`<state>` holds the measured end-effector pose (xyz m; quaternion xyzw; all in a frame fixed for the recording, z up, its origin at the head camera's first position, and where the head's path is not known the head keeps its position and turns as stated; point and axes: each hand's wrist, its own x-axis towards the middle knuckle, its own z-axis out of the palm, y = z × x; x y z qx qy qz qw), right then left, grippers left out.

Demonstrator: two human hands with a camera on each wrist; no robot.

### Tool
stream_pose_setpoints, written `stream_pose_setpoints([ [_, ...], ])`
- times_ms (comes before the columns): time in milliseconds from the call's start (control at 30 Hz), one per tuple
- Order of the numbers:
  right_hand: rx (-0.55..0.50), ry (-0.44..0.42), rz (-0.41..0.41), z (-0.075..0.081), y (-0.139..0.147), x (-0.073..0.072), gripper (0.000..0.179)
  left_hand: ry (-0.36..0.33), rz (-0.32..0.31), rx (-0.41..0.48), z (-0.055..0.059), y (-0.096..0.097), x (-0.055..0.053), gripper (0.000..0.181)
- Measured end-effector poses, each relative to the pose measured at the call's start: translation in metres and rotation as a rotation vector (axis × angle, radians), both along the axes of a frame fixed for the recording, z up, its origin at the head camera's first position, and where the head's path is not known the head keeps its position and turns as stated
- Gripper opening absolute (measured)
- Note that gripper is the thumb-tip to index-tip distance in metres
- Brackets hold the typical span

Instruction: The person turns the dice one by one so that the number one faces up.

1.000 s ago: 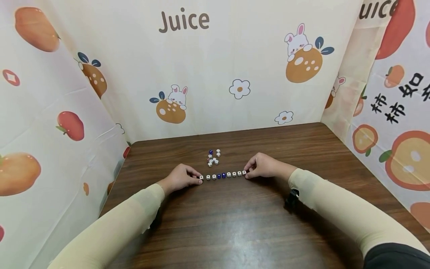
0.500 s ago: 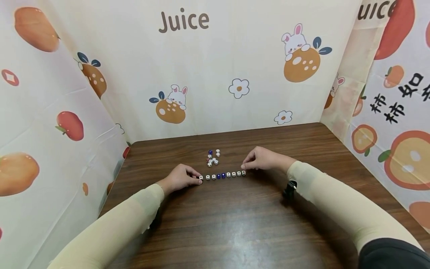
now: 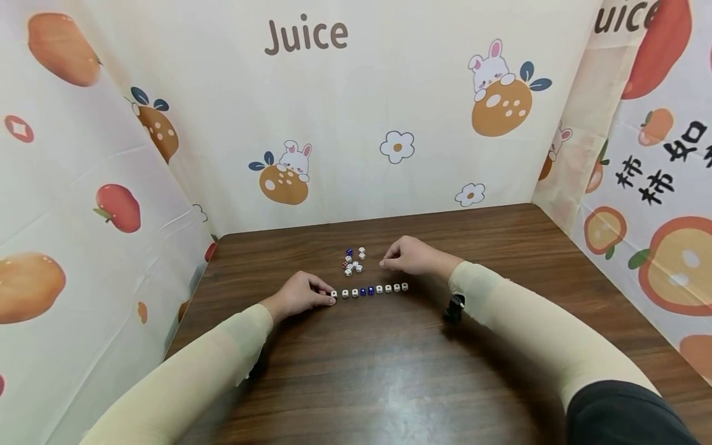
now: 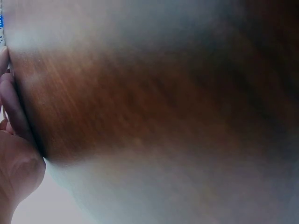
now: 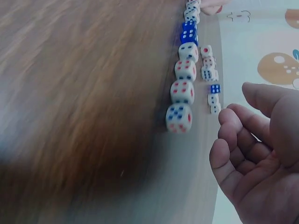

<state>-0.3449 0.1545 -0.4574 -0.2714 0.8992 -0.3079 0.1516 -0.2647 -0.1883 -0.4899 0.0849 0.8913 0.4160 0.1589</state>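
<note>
Several dice stand in a spaced row across the brown table in the head view. Most are white, with two blue dice (image 3: 367,291) near the middle. My left hand (image 3: 300,292) holds the white die (image 3: 334,295) at the row's left end between thumb and finger. Above the table behind the row's right half is my right hand (image 3: 413,254), apart from every die. In the right wrist view its fingers (image 5: 227,135) are loosely bent around nothing, and the thumb stands apart from them. The row's right-end white die (image 5: 179,117) is free of any hand.
Behind the row lies a loose group of white dice (image 3: 348,272), with one blue die (image 3: 349,252) and one red die (image 3: 345,265). The wooden table (image 3: 356,364) ends at a printed cloth backdrop (image 3: 345,111).
My right hand has let go of the row's right-end die, risen, and moved back and left toward the loose group. My left hand has stayed at the left-end die.
</note>
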Motion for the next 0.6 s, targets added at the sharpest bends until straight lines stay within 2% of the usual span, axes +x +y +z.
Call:
stream_pose_setpoints([
  [333, 0.012, -0.009, -0.01, 0.001, -0.034, -0.004, 0.027, 0.002, -0.003, -0.002, 0.0, -0.002, -0.001, 0.021],
  [600, 0.037, 0.004, -0.044, -0.008, -0.054, -0.008, 0.027, 0.015, -0.011, -0.005, 0.001, -0.001, 0.0, 0.021],
])
